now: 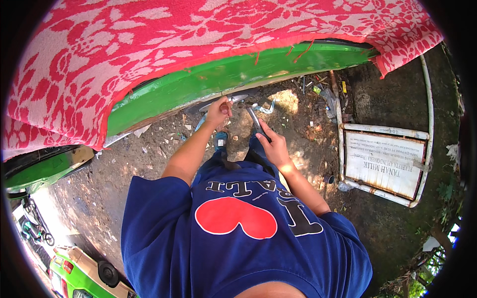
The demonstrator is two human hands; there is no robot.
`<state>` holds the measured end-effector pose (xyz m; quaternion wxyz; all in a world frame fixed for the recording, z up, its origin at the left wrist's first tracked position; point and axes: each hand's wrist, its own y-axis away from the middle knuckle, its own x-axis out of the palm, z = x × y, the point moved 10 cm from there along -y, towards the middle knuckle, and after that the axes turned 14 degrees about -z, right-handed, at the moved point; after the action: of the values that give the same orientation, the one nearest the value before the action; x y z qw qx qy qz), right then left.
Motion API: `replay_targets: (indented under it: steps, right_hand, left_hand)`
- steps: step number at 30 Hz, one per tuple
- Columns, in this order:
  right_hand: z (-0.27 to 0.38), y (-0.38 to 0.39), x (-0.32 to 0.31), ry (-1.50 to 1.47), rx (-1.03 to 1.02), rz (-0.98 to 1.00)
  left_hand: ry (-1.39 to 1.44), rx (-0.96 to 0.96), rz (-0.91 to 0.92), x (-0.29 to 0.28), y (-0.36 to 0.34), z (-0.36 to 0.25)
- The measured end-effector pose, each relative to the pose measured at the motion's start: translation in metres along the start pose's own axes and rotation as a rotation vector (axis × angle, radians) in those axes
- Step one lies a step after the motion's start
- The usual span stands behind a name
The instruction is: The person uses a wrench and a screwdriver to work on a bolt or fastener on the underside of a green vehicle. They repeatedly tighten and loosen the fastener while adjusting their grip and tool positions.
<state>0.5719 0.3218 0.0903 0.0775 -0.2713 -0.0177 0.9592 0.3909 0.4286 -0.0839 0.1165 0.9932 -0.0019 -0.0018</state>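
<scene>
My left hand is closed round a short tool or handle with a rounded brown end; the rest of it is hidden. It is just below the lower edge of a green vehicle panel, near a pale, flat metal piece. To its right, my right hand grips a metal-shafted tool by its dark handle. The shaft points up and left toward the panel; I cannot make out its far end clearly. A bent, shiny strip lies on the ground beyond the shaft.
A red and pink floral blanket drapes over the green vehicle. A framed white sign on pipes is at the right. Rubble and litter cover the dirt ground. Another green vehicle and a bicycle are at lower left.
</scene>
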Motion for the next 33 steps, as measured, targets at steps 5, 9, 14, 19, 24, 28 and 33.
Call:
replay_targets:
  steps: [5, 9, 14, 19, 24, 28, 33]
  right_hand:
    - [-0.003, 0.000, 0.000, 0.021, 0.050, 0.023]
    - [0.000, -0.002, -0.001, 0.001, 0.017, 0.003]
    - [-0.002, -0.001, 0.005, 0.032, 0.122, 0.086]
    - [0.028, 0.000, 0.005, 0.023, -0.180, 0.033]
    - [0.010, -0.003, 0.044, 0.388, -0.282, 0.175]
    - [0.004, -0.008, 0.022, 0.215, -0.223, 0.068]
    - [-0.009, 0.000, -0.006, 0.129, 0.010, 0.077]
  left_hand:
    - [0.006, -0.030, 0.003, 0.000, 0.000, 0.000]
    - [0.016, -0.011, -0.006, -0.001, 0.000, -0.001]
    - [0.022, -0.044, -0.020, -0.003, -0.001, -0.001]
    - [0.015, -0.018, -0.015, -0.002, -0.003, -0.010]
    - [-0.056, 0.007, -0.022, -0.015, -0.014, 0.028]
    - [-0.198, -0.269, -0.101, -0.030, 0.006, 0.050]
    - [-0.062, 0.014, 0.075, -0.003, 0.014, 0.003]
